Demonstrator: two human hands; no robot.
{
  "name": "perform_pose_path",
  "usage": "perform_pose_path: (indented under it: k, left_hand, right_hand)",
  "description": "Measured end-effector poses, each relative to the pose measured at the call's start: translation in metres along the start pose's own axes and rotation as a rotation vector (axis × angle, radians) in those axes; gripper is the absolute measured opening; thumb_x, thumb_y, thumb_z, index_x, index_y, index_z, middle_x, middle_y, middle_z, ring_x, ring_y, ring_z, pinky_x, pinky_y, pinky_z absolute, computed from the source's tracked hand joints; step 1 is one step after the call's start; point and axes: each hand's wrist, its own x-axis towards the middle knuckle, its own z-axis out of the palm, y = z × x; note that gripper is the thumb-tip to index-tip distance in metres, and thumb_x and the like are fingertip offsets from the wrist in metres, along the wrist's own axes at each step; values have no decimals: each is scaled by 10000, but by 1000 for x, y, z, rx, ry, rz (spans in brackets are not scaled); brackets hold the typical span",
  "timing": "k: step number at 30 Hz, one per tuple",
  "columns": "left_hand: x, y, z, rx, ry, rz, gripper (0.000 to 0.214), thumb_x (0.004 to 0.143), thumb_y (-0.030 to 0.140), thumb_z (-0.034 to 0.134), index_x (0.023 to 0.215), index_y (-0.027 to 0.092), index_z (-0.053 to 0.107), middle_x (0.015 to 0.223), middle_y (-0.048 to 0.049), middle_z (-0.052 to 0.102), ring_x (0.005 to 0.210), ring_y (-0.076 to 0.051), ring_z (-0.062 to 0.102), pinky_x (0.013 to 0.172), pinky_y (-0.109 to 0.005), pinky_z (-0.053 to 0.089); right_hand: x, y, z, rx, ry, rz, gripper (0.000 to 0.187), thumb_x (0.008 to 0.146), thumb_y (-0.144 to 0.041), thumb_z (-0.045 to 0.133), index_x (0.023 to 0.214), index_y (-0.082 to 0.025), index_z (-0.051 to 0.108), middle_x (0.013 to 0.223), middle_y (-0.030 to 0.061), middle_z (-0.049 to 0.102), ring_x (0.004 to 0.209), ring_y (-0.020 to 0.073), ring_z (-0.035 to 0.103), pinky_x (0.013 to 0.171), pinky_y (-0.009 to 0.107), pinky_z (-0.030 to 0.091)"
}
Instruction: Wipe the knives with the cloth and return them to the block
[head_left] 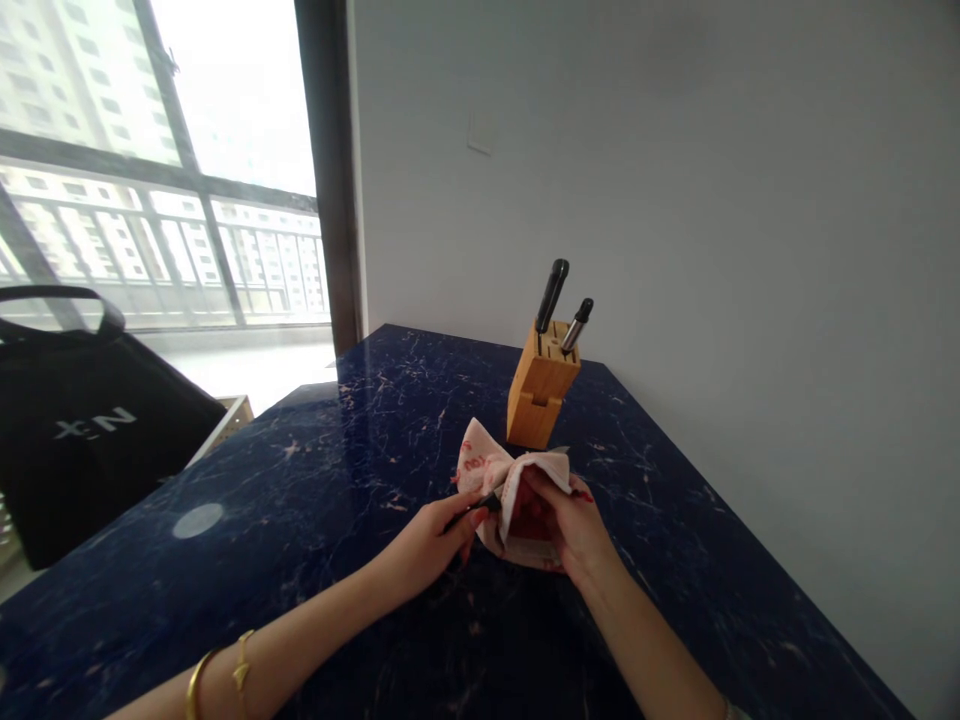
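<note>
Blue marbled tabletop (315, 510), wall (675, 180), window (236, 90), cloth (486, 470) in hands (436, 530)

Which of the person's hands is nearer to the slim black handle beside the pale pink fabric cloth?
Left: the left hand grips the black handle; the right hand is farther right, holding the pink cloth.

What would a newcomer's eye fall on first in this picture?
Probably the pale pink cloth with red marks, low near the centre, between the bare left hand and bare right hand. Beyond it, a tan wooden knife block stands on the glossy dark blue table. At far left, a black bag with white lettering contrasts with the bright window.
</note>
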Motion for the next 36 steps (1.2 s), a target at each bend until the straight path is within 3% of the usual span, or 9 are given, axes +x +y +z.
perform_pose_path:
  k: [5,11,20,28,36]
  left_hand:
    - [1,-3,1,7,-14,3,361,876,405,347,945,129,570,530,42,476,492,-88,430,478,-183,326]
    - [1,-3,0,-9,-15,7,344,876,396,358,1002,143,553,536,49,465,492,-85,431,479,-181,329]
    - [1,2,-1,13,-21,16,352,881,414,335,845,140,554,523,47,473,487,-84,423,476,-185,319]
    - [3,-6,0,-12,10,19,363,877,433,329,889,133,534,503,55,451,466,-83,413,482,-194,331]
    - [3,-5,2,-111,31,1,350,869,445,351,884,142,526,511,68,429,417,-57,350,419,-171,290]
  right_hand:
    - [5,-11,-4,134,142,-5,261,476,-236,784,666,-160,622,553,-38,629,463,88,552,426,179,432]
    - [4,0,-1,14,30,14,271,500,-283,773,677,-131,635,555,-11,629,454,106,546,441,215,446]
    - [12,-14,-11,148,136,-50,239,517,-274,770,662,-155,622,531,-44,600,441,75,515,428,186,435]
    - [5,-3,1,196,65,-7,247,468,-212,785,643,-154,621,565,-36,617,472,76,521,455,179,435]
    - [-21,16,17,-60,-127,-21,186,569,-260,732,605,-150,587,508,-46,553,460,79,479,463,197,399]
